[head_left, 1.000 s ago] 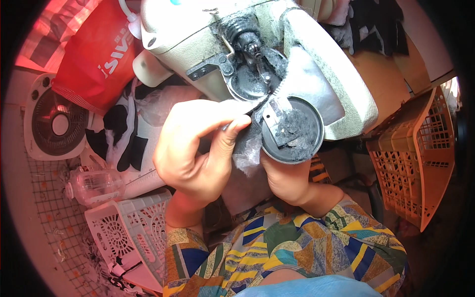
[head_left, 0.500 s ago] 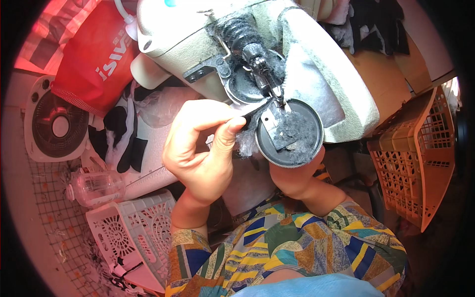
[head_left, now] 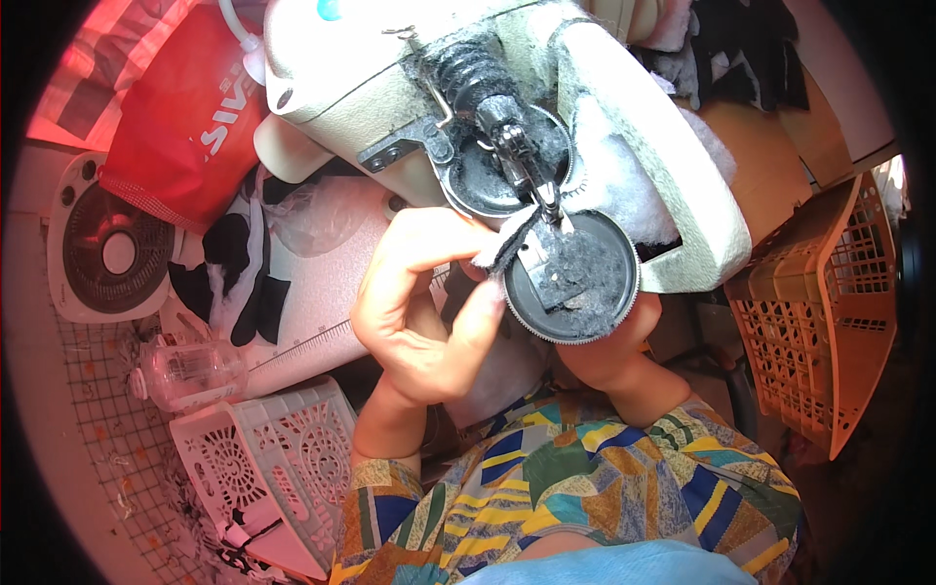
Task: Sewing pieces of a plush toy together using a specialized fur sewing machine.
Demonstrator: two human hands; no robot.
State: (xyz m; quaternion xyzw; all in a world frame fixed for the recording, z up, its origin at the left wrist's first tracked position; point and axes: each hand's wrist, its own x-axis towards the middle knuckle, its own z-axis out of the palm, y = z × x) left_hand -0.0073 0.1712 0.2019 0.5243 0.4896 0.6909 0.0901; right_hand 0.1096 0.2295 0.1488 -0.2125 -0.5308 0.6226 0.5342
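Observation:
A cream-coloured sewing machine (head_left: 331, 58) with two upright toothed feed discs stands before me, its linkage and discs coated in grey lint. The front disc (head_left: 585, 302) is nearest to me, lint piled on its face. Beside its left edge, my left hand (head_left: 419, 312) pinches a strip of dark fabric with white fluffy pile (head_left: 509, 242) between thumb and forefinger. That strip reaches up to the needle area (head_left: 548, 203) where the discs meet. Below and behind the front disc is my right hand (head_left: 629, 346); the disc hides its fingers and whatever they touch.
Left of the machine are black and white fabric pieces (head_left: 234, 263), a clear plastic bottle (head_left: 190, 372), a fan (head_left: 112, 249) and a red bag (head_left: 185, 117). A white basket (head_left: 263, 453) stands lower left, an orange crate (head_left: 804, 322) at right. Dark gloves or fabric (head_left: 746, 49) lie far right.
My left hand has moved right, closer to the front disc, with its fingers nearer the strip's end at the needle. My right hand has shifted slightly right. White fluff now shows behind the machine arm.

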